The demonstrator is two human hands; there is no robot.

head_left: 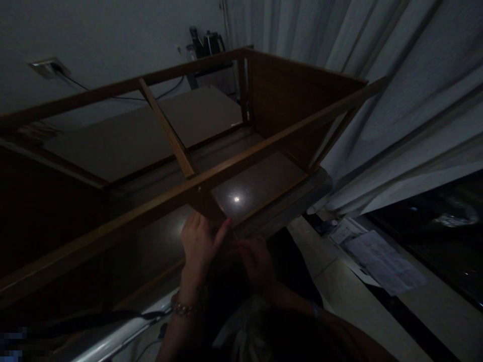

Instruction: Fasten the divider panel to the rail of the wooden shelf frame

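A wooden frame, open at the top with thin rails, stands before me in dim light. My left hand is closed around a short wooden upright on the near side, thumb along its right face. Just right of it and lower, my right hand is close to the foot of that upright, fingers bent together. Whatever its fingers hold is lost in shadow. A cross rail joins the long rails above.
Beside the frame on the right hangs a pale curtain. Papers lie at lower right. A metal tube slants at lower left. A wall socket with a plugged cord is behind, and a dark kettle stands at the back.
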